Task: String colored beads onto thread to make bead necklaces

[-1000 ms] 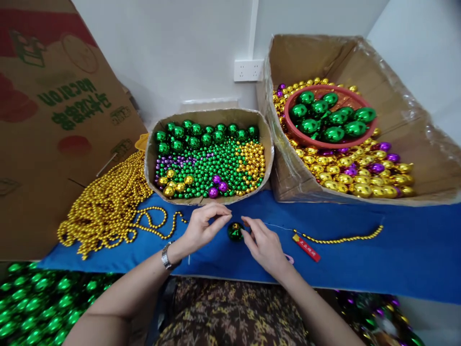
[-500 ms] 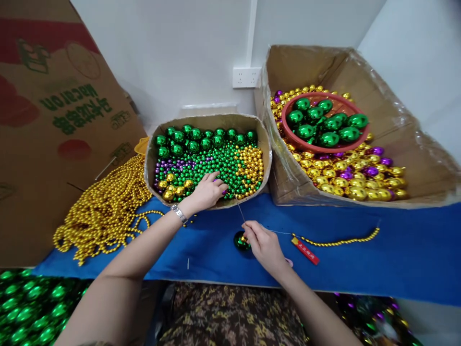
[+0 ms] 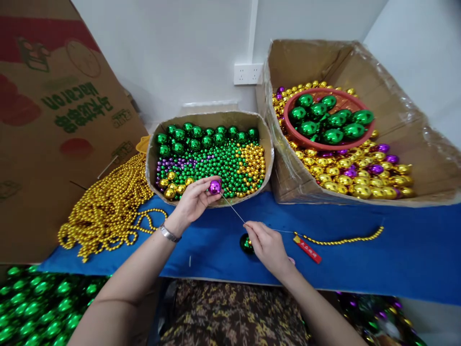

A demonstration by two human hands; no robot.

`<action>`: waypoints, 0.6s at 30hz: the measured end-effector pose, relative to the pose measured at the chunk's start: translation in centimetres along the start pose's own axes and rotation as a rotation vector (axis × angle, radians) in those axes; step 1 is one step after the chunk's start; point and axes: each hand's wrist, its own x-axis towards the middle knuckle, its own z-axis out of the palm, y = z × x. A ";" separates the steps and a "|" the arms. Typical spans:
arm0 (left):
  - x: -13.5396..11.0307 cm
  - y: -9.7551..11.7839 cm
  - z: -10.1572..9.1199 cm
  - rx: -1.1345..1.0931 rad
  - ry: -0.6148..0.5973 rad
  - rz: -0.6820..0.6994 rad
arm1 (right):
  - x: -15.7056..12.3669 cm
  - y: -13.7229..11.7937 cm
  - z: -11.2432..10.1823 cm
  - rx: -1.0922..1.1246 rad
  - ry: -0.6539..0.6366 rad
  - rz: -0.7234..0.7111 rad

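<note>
The left hand (image 3: 196,198) pinches a purple bead (image 3: 215,186) by thumb and fingertips, over the near edge of the shallow carton (image 3: 147,166). The bead should be light, probably hollow plastic, and stiff; its mirror-like coat looks slippery and perhaps easily scratched. A grip across its sides suits it, leaving clear the face at about four o'clock, where a pale string (image 3: 233,209) meets it; at this size I cannot tell whether the string enters the bead or only touches it.

At four o'clock from the bead, the right hand (image 3: 267,246) grips the string between thumb and forefinger. The string is thin and runs straight between the hands; it would likely steer best when held close to its tip.

A dark green ball (image 3: 246,242) sits at nine o'clock from the right hand, partly hidden by it. At three o'clock, a red tag (image 3: 307,249) lies on the blue cloth (image 3: 216,254) beside a strand of gold beads (image 3: 345,241), which would roll and flex easily. Farther out, a heap of gold chains (image 3: 108,206) lies at nine o'clock from the left hand.
</note>
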 end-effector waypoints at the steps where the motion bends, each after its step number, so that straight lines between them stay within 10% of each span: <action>1: -0.1 0.0 0.0 0.002 0.000 0.005 | 0.0 0.0 0.0 -0.003 0.000 -0.002; 18: -2.1 -1.6 1.2 0.110 0.003 0.031 | 0.2 -0.2 0.5 0.025 0.006 -0.003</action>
